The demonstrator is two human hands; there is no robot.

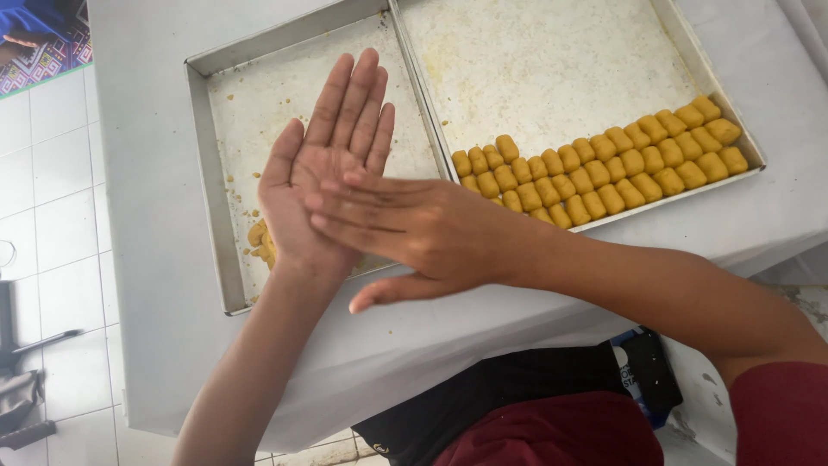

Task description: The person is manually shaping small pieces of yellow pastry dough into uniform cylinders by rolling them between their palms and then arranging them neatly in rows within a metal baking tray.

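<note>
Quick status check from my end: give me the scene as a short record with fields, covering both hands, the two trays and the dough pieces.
left hand: open, palm up, over the left tray
right hand: flat, palm down, laid across the left palm
between palms: hidden, cannot tell
left tray: floured metal, mostly bare, a lump of yellow dough near its lower edge
right tray: floured metal, touching the left tray
dough pieces: small yellow rolls in about three close rows along the right tray's near edge
table: white covered
</note>
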